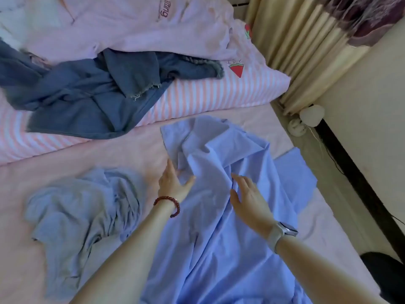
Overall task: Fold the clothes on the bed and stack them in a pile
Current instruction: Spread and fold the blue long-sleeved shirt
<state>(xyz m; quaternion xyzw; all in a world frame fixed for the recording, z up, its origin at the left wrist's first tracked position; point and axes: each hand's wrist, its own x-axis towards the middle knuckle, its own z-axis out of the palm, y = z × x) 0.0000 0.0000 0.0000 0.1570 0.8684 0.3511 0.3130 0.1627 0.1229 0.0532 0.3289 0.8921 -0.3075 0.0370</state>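
Observation:
A light blue shirt [219, 227] lies rumpled and spread down the middle of the pink bed [87, 154]. My left hand [173, 183], with a red bead bracelet on its wrist, rests on the shirt's left side with straight fingers. My right hand [247, 196], with a grey watch on its wrist, lies flat on a raised fold near the shirt's middle. A crumpled grey-blue garment [83, 211] sits on the bed to the left. Dark blue denim clothes [87, 95] lie heaped on a striped quilt behind. A pale pink top [131, 23] with printed letters lies beyond them.
The pink-and-white striped quilt [208, 95] runs across the bed behind the shirt. Beige curtains [306, 51] hang at the right, with a cream wall [372, 128] and dark baseboard below. A white plug and socket [306, 119] sit by the bed's right edge.

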